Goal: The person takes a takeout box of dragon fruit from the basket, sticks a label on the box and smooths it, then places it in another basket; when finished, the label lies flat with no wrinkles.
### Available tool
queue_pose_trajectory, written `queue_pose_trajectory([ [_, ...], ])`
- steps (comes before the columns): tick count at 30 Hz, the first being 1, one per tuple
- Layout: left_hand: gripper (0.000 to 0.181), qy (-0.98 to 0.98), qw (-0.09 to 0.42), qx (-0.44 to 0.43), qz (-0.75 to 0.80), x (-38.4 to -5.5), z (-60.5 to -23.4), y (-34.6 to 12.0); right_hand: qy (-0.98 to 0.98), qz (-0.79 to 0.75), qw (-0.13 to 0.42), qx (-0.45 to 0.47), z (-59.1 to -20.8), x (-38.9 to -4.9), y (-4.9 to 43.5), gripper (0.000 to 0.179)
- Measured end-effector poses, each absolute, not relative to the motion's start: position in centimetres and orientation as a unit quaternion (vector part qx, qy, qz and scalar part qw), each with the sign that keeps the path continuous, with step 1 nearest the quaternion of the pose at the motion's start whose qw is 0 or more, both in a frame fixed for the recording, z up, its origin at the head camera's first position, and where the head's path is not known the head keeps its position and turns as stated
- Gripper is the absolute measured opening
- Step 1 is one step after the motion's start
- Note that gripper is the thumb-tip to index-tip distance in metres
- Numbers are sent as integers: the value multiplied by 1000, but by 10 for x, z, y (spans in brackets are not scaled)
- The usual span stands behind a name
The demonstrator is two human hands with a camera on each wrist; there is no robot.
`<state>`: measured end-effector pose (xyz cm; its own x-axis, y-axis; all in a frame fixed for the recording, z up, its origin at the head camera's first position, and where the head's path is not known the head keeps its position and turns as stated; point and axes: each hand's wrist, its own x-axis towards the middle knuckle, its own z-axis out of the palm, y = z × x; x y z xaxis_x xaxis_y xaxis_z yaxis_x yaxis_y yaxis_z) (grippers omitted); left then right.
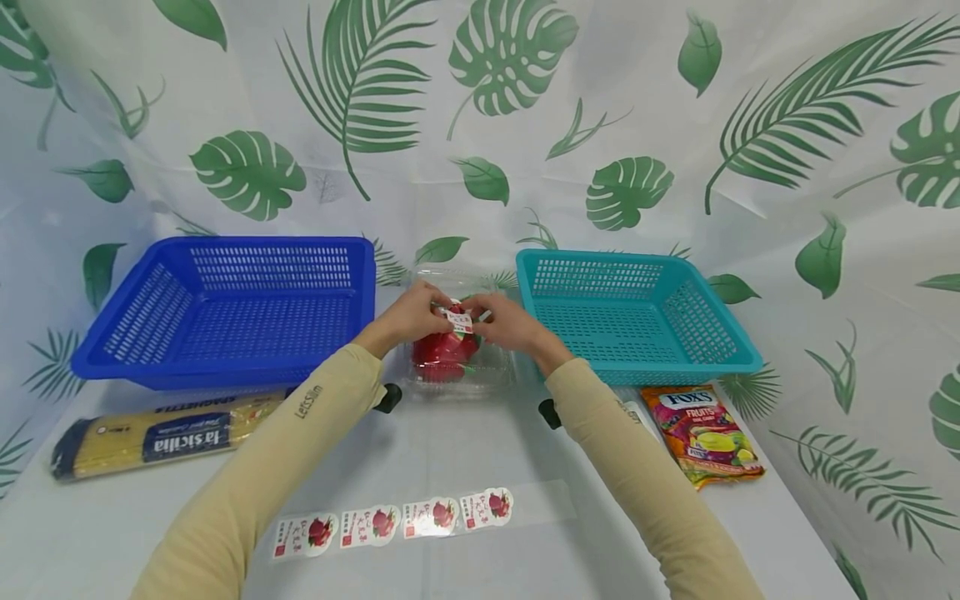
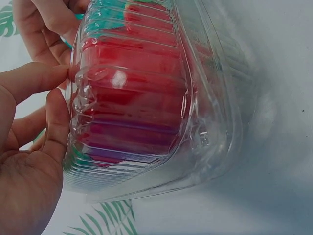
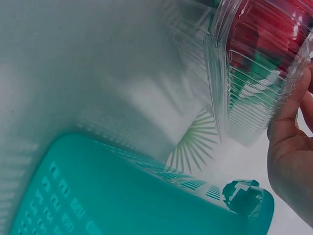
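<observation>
A clear plastic clamshell box (image 1: 480, 379) with red fruit (image 1: 442, 354) inside stands on the table between two baskets. A small white sticker (image 1: 459, 322) with red print lies over the top of its lid. My left hand (image 1: 411, 317) pinches the sticker's left side, thumb and fingertips right at the lid. From the other side my right hand (image 1: 513, 323) holds the sticker's right end between bent fingers. In the left wrist view, the left fingertips (image 2: 57, 105) meet the lid's ridged surface; the right wrist view has the right hand (image 3: 293, 142) against the lid, its fingertips partly hidden.
A blue basket (image 1: 225, 372) stands left, a teal basket (image 1: 645, 367) right. Spaghetti (image 1: 165, 437) lies front left; a Fox's candy bag (image 1: 701, 433) lies right, beside a partly hidden white item. A backing strip (image 1: 543, 500) with several pomegranate stickers (image 1: 431, 518) lies in front.
</observation>
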<state>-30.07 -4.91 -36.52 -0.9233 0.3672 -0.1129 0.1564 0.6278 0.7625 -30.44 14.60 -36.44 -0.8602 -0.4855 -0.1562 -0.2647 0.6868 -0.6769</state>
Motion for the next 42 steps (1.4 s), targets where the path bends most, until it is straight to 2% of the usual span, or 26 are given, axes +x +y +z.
queue_pose_trajectory([
  [10, 38, 889, 138, 134, 416, -300, -365, -49, 902, -344, 169, -201, -366, -306, 147, 42],
  [20, 44, 893, 128, 146, 406, -302, -365, -49, 922, -298, 136, -205, -369, -305, 145, 43],
  [42, 37, 893, 134, 130, 410, -302, -364, -49, 922, -307, 133, -195, -366, -306, 142, 40],
])
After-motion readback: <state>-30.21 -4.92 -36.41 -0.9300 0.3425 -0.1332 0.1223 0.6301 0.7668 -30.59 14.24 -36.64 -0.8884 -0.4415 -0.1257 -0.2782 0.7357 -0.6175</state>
